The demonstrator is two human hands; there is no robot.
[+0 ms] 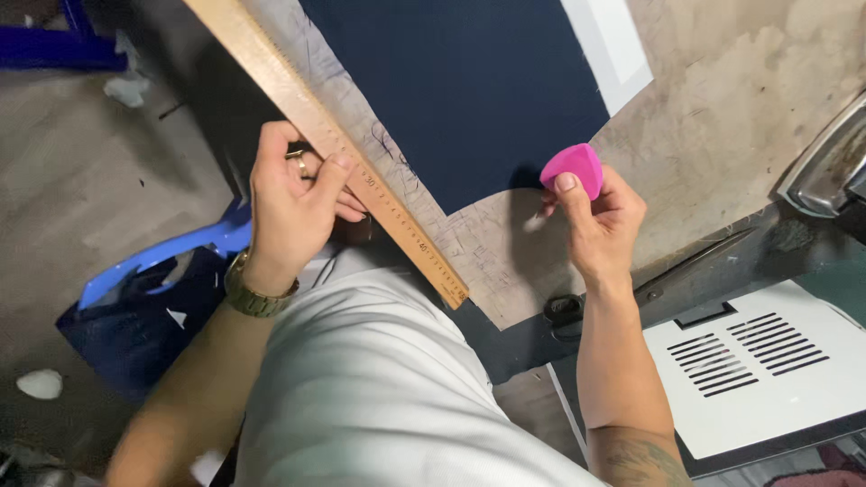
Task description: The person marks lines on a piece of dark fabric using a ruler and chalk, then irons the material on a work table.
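The left hand is closed on the lower part of a long wooden ruler, thumb on top, fingers curled under its edge; a ring and a gold wristwatch show on that hand and wrist. The right hand pinches a pink tailor's chalk between thumb and fingertips, just beside the curved edge of the navy fabric. The ruler lies slanted along the fabric's left side on the worn tabletop. Black scissors rest near the right wrist, a white vented panel beyond them. A blue bag sits on the floor.
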